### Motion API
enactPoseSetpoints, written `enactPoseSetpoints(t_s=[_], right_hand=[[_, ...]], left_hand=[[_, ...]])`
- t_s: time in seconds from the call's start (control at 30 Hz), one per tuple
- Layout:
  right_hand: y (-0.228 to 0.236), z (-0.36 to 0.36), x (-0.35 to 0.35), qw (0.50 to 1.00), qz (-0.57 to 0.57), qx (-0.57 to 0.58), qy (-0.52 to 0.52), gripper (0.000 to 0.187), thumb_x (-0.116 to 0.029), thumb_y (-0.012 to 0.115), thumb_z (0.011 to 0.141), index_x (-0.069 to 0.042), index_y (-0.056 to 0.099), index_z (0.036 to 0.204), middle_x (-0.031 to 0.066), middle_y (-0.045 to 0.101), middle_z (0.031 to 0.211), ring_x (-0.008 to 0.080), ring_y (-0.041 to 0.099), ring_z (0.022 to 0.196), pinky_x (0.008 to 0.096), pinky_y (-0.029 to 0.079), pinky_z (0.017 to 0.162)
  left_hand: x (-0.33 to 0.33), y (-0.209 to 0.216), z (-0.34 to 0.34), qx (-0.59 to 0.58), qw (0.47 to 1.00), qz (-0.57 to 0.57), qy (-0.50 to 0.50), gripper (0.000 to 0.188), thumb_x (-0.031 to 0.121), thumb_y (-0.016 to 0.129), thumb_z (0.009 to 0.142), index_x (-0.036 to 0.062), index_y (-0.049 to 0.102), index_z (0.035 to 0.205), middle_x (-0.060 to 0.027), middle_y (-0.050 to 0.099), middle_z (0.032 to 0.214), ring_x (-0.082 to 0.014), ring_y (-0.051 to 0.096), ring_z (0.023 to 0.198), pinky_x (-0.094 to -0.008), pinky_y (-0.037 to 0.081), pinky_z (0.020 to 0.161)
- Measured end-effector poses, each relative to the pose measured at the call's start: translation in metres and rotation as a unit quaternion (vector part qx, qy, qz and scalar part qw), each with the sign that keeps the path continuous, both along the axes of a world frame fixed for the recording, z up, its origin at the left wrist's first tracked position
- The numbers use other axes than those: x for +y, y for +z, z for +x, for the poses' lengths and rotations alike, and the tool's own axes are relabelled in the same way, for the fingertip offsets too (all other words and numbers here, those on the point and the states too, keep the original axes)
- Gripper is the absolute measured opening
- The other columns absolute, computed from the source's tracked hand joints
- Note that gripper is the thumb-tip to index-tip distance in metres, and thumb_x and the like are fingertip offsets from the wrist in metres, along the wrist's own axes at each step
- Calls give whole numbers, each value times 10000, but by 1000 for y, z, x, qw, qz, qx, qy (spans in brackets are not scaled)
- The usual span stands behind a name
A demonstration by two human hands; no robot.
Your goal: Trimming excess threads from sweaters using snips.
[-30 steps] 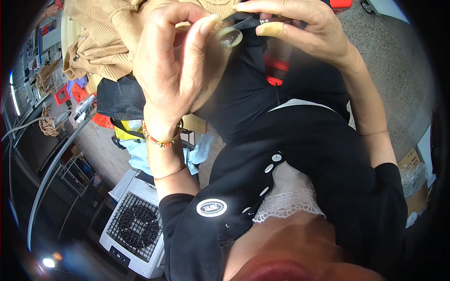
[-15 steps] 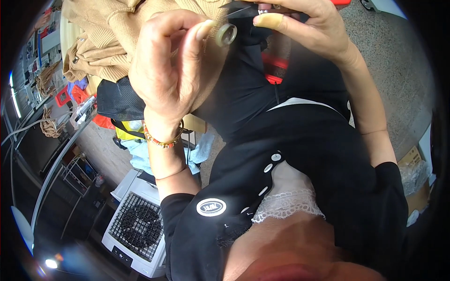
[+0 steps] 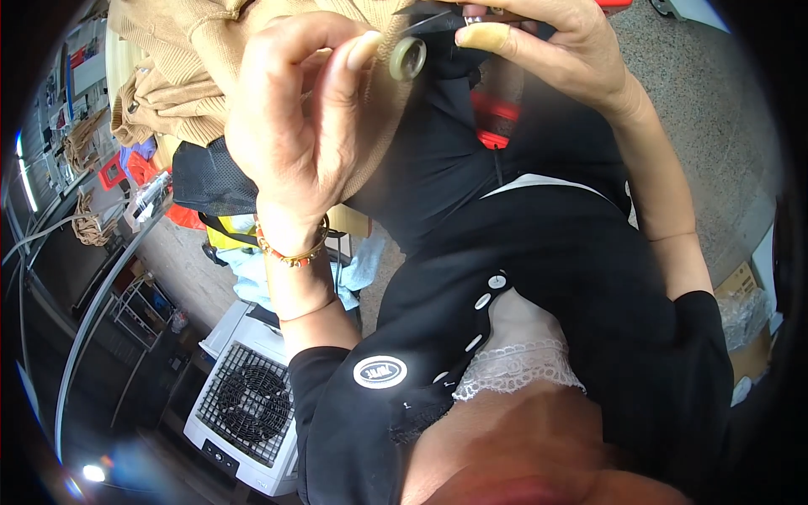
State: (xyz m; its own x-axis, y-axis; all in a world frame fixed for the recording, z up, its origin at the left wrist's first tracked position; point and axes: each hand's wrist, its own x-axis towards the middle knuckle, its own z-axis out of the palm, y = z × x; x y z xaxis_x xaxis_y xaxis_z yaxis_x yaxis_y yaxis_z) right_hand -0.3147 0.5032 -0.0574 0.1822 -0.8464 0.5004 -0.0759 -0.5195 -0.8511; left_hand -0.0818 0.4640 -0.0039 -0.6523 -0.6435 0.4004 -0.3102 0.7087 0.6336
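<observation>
My left hand (image 3: 290,118) is raised at the upper middle, thumb and forefinger pinched together; what they hold is too small to make out. Just right of those fingertips hangs a round, greenish, ring-shaped piece (image 3: 407,59), its support unclear. A thin needle-like line (image 3: 427,23) slants between the two hands. At the top edge my right hand (image 3: 560,46) is closed, with a yellowish cover (image 3: 483,36) on its thumb tip. A dark pointed piece (image 3: 412,11) shows beside its fingers, which are partly cut off by the frame. Tan knitted fabric (image 3: 181,50) lies behind my left hand.
More knit is heaped at the upper left beside a black mesh bag (image 3: 215,178). Below stand light blue cloth (image 3: 252,273) and a white fan unit (image 3: 244,404). Red pieces (image 3: 492,118) lie by my lap. A carton with plastic wrap (image 3: 745,311) stands at the right.
My left hand has shifted slightly left, and the ring-shaped piece sits a little higher and shows more of its face. My right hand stays almost in place.
</observation>
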Motion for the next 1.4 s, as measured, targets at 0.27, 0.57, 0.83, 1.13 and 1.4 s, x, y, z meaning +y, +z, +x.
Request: enactPoseSetpoints(t_s=[0.27, 0.57, 0.83, 1.13, 1.4], right_hand=[[0, -1, 0, 1000, 6, 21, 18, 386, 3, 730, 815, -6, 672, 1196, 66, 599, 787, 149, 549, 682, 272, 439, 637], [-1, -5, -3, 999, 2, 31, 25, 381, -7, 735, 817, -5, 674, 1193, 67, 601, 799, 156, 548, 680, 269, 436, 631], [-1, -4, -1, 998, -32, 34, 32, 376, -7, 744, 807, 8, 681, 1178, 68, 594, 802, 158, 557, 689, 274, 443, 618], [8, -1, 1, 995, -63, 82, 9, 409, -26, 781, 751, -48, 706, 1153, 69, 593, 797, 181, 574, 669, 282, 463, 590], [9, 1, 2, 988, -100, 117, -23, 426, -32, 802, 698, -108, 731, 1111, 41, 594, 784, 178, 571, 658, 289, 463, 572]], left_hand=[[-1, -7, 1, 32, 999, 28, -4, 162, -59, 548, 952, -84, 517, 1109, -168, 627, 980, -177, 661, 800, -288, 582, 733], [-1, -11, 3, 104, 991, 83, 8, 160, -53, 545, 955, -85, 522, 1110, -170, 628, 989, -177, 662, 810, -297, 593, 741], [0, -10, 2, 109, 990, 79, 33, 170, -48, 557, 951, -87, 523, 1113, -166, 629, 992, -178, 661, 807, -298, 598, 740], [2, -8, 0, 87, 992, 85, 43, 165, -44, 568, 948, -81, 532, 1105, -149, 634, 992, -160, 663, 805, -272, 591, 737], [4, -7, 0, 75, 991, 89, 64, 155, -26, 579, 949, -75, 537, 1090, -135, 636, 979, -148, 665, 794, -263, 589, 729]])
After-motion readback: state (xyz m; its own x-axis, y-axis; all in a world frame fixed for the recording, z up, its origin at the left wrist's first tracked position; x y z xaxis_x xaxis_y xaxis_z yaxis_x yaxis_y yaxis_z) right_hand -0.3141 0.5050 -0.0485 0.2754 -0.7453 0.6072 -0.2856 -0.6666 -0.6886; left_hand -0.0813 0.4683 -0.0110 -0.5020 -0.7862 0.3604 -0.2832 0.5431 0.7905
